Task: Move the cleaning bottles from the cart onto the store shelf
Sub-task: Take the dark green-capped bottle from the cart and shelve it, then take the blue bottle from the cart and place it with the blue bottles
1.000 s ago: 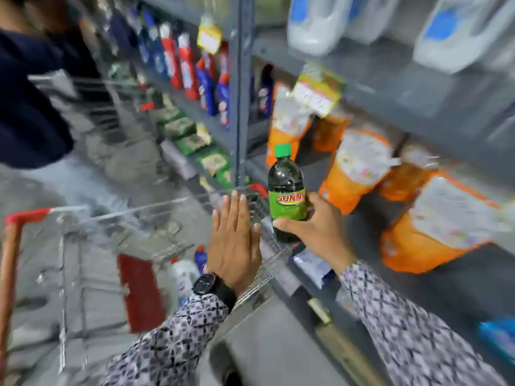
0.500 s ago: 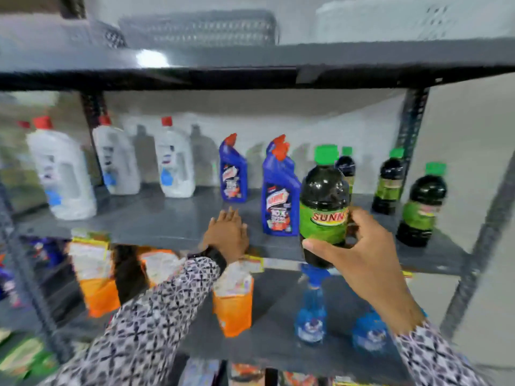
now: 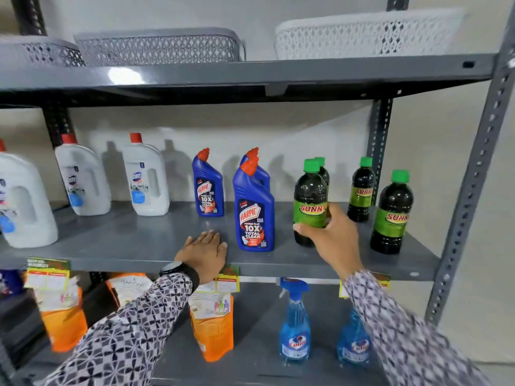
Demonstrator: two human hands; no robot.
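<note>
My right hand (image 3: 333,236) grips a dark bottle with a green cap and green "Sunny" label (image 3: 310,196), which stands upright on the grey middle shelf (image 3: 145,240). Three more such green-capped bottles stand close by: one right behind it (image 3: 323,169) and two to its right (image 3: 361,189) (image 3: 391,211). My left hand (image 3: 204,253) lies flat, palm down, on the shelf's front edge, just left of a blue Harpic bottle (image 3: 255,210). The cart is out of view.
White Domex jugs (image 3: 146,176) and more blue Harpic bottles (image 3: 207,185) fill the shelf's left and middle. Plastic baskets (image 3: 158,47) sit on the top shelf. Below are orange pouches (image 3: 213,327) and blue spray bottles (image 3: 294,324). A grey upright post (image 3: 473,176) bounds the right.
The view swung from the cart and aisle up to the shelf. My right hand carried the Sunny bottle forward and down onto the middle shelf. My left hand came to rest on the shelf edge.
</note>
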